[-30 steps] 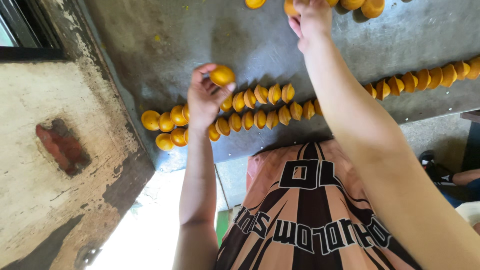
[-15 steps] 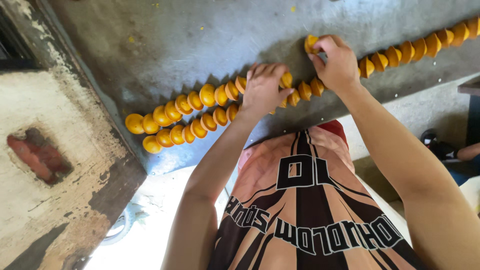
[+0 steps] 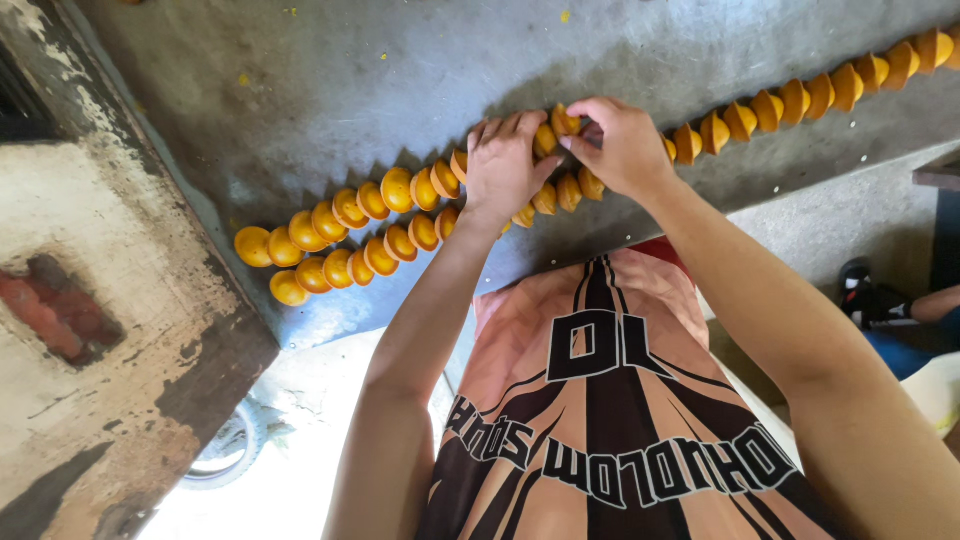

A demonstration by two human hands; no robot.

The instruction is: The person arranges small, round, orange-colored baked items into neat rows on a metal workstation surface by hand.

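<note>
While the head view looks down over a patterned shirt point(image 3: 610, 420), the left hand point(image 3: 503, 170) lies palm-down with its fingers stretched nearly flat across two rows of orange cone-shaped pieces point(image 3: 345, 235) lined up on a grey slab point(image 3: 330, 80), pressing on them rather than gripping any. Just beside it, touching it at the thumb, the right hand point(image 3: 622, 148) curls its fingertips point(image 3: 572, 143) in a pinch around one orange piece point(image 3: 563, 122) in the upper row.
</note>
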